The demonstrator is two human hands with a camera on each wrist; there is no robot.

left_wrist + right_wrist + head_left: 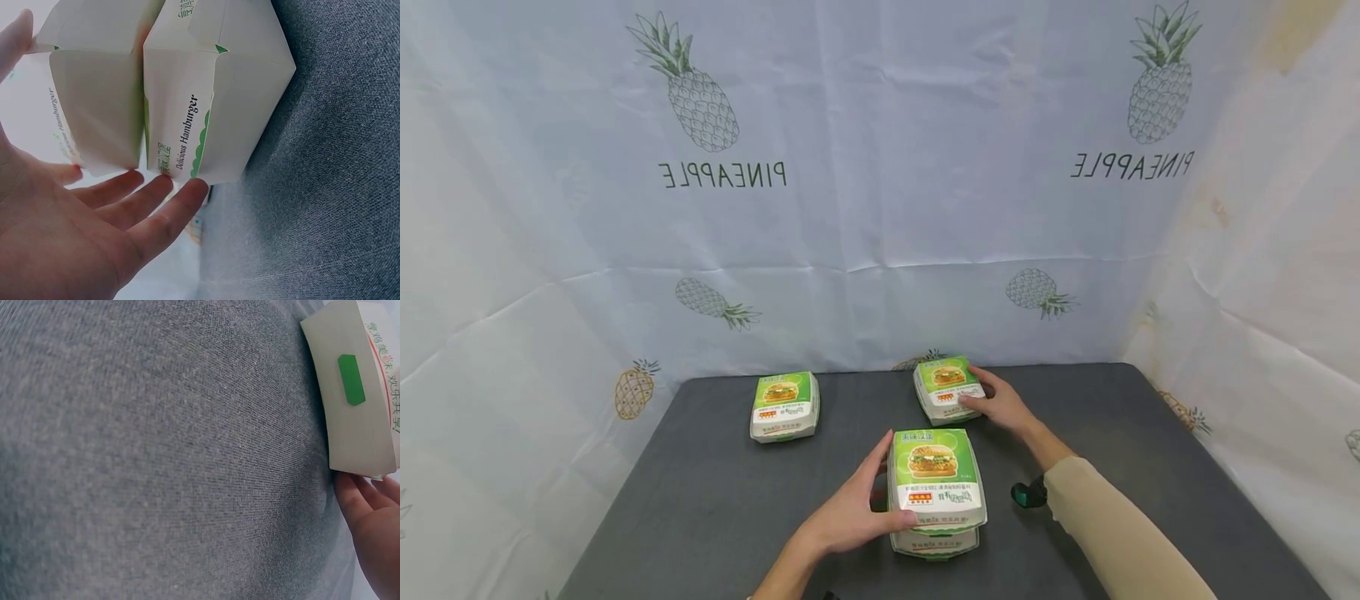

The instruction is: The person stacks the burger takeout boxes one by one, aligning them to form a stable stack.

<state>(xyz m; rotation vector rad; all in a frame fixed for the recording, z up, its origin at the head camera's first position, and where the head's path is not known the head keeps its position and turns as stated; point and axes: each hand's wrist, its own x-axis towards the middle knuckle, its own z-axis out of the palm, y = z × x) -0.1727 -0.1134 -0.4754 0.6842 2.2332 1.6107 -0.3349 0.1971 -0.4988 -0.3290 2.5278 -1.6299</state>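
The left grip (850, 510) clasps the upper box (934, 492), lower centre of frame; the right grip (1002, 408) clasps another box (944, 387), right of centre. Uneven left-hand pressure could skew the upper box off the lower box (934, 544).

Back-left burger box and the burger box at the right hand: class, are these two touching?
Apart. The head view plainly shows dark tabletop between the back-left burger box and the burger box at the right hand.
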